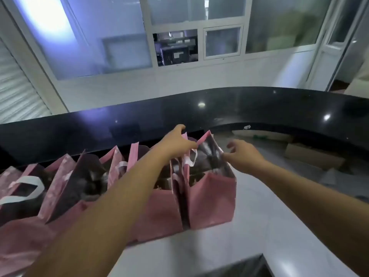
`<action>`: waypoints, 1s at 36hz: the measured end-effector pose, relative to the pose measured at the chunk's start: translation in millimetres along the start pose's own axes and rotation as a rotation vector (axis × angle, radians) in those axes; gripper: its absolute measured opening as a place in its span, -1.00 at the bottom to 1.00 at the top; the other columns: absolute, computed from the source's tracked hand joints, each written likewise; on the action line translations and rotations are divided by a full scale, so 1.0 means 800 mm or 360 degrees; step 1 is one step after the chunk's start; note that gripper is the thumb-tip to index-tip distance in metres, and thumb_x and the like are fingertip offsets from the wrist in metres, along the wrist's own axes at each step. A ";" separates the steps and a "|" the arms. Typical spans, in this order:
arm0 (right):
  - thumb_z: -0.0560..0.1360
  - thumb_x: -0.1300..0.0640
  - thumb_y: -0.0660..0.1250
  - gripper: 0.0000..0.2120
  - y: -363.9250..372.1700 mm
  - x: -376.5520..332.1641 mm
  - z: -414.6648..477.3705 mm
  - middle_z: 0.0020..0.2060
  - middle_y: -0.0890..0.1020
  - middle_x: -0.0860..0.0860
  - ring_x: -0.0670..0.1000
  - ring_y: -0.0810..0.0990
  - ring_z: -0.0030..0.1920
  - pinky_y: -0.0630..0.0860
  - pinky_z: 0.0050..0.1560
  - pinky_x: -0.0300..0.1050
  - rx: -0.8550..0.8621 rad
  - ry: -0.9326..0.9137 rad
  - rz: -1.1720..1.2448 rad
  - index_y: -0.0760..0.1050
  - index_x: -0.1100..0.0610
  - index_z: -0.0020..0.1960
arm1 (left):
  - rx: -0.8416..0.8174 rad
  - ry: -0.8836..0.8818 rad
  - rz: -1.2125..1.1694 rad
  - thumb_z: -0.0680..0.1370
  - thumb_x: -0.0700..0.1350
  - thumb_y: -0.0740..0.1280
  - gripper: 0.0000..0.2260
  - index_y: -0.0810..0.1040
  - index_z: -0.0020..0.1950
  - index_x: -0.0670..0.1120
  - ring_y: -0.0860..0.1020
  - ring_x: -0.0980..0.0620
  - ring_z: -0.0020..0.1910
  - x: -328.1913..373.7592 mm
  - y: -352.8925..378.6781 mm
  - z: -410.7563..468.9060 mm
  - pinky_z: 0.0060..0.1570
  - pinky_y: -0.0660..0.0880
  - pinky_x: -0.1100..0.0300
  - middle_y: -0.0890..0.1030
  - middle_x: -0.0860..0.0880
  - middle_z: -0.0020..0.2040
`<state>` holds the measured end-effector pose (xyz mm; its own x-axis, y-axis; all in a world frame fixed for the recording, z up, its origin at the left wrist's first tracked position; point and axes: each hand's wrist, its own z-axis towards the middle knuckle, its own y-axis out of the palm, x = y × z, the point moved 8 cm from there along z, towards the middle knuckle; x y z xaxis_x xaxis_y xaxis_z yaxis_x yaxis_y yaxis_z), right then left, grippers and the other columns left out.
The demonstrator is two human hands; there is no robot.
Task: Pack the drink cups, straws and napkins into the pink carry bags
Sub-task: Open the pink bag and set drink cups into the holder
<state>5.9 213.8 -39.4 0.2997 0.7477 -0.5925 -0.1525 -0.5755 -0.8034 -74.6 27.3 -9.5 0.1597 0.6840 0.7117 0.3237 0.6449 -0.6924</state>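
A row of several pink carry bags stands along the white counter under a black ledge. My left hand [179, 142] grips the top rim of the rightmost pink bag [211, 200] at its left side. My right hand [243, 154] touches the right rim of the same bag, thumb lifted, fingers loosely bent. The bag's mouth is spread open between both hands. Its dark inside is blurred, so I cannot tell what it holds. The bag beside it [159, 212] shows brownish contents. No cups, straws or napkins are clearly seen.
The other pink bags [60, 182] with white ribbon handles fill the left. A black glossy ledge [259, 108] runs behind the bags. The white counter [259, 226] extends right and toward me. Cardboard boxes [311, 156] lie beyond on the right.
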 end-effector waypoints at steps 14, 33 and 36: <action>0.51 0.10 0.40 -0.82 0.041 0.018 0.069 -0.29 0.66 0.12 0.11 0.67 -0.26 0.69 -0.20 0.07 -0.0087 0.0243 0.0146 0.61 0.19 -0.19 | -0.0097 -0.0126 -0.0291 0.44 -0.26 0.46 -0.17 0.12 0.58 0.13 0.55 -0.06 0.07 -0.048 0.028 0.034 0.08 0.59 -0.04 0.50 0.00 0.23; 0.53 0.19 0.40 -0.85 -0.097 0.211 -0.198 -0.14 0.70 -0.01 0.02 0.70 -0.15 0.67 -0.24 -0.08 0.1026 0.0751 0.1171 0.61 -0.07 -0.05 | -0.0794 0.0404 -0.0675 0.44 -0.42 0.36 -0.42 0.52 0.32 0.12 0.61 -0.01 0.07 0.149 0.211 -0.002 -0.23 0.58 0.10 0.60 0.00 0.19; 0.53 0.21 0.40 -0.82 -0.114 0.247 -0.258 -0.13 0.71 0.00 0.02 0.72 -0.19 0.66 -0.28 -0.05 0.1169 0.0853 0.1239 0.63 -0.03 0.05 | -0.1003 0.0479 -0.0559 0.47 -0.41 0.37 -0.43 0.47 0.35 0.10 0.56 0.00 0.05 0.189 0.269 -0.034 -0.19 0.59 0.11 0.55 0.01 0.22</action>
<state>273.2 346.0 -71.2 0.2161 -0.0512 -0.9750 -0.9165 -0.3550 -0.1845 44.7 260.4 -47.7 0.1669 0.2954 0.9407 0.8563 0.4296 -0.2869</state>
